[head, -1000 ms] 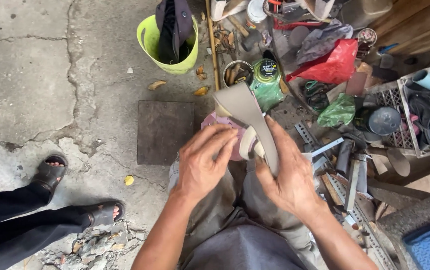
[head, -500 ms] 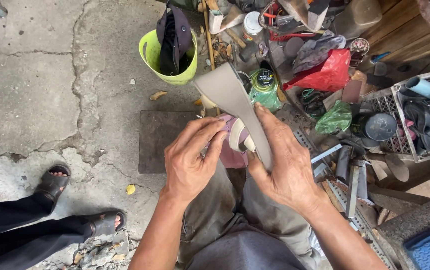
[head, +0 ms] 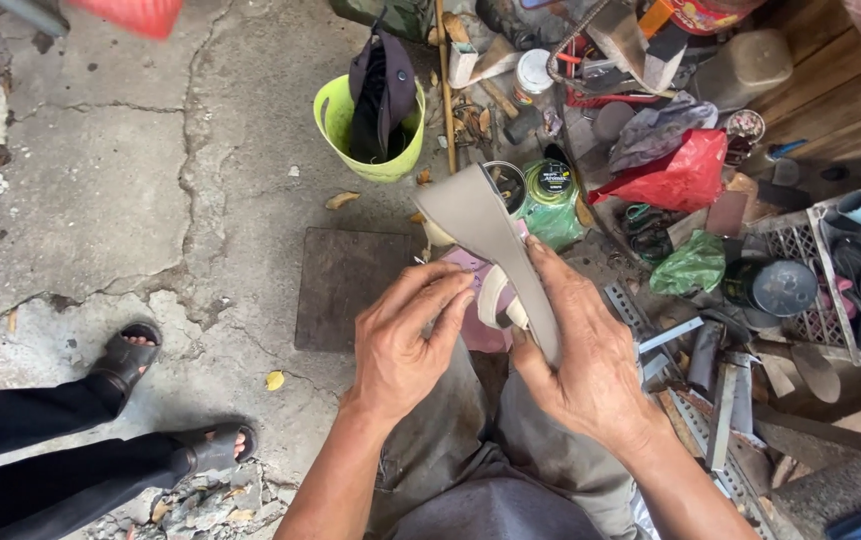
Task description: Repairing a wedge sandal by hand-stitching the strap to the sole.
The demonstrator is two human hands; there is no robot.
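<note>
Head view, the only angle here: the person sits over a cracked concrete floor [head: 100, 200] working on a shoe. The grey sole [head: 495, 245] stands up on edge, toe end pointing far, and it's held in front of the knees, just above the dark square mat [head: 350, 285]. The right hand [head: 590, 370] wraps the near end of that sole, fingers [head: 550, 275] closed along its right edge with the thumb on the other side. The left hand [head: 410, 345] has its fingers pressed together and curled in against the cream strap [head: 495, 298] and the pinkish upper [head: 480, 320] behind it.

What could go sideways, as I see it: the sole is only held at one end, so if the left hand pushes harder, the long free end may flex or twist out of line with the upper. The grip is bare skin on a smooth edge too, so a slip looks possible. And a drop would land it near the green-lidded can [head: 550, 185] and the metal scraps [head: 695, 350] on the right, easy to knock over or scuff on.

Another person's sandalled feet [head: 165, 400] are near left, well apart.
</note>
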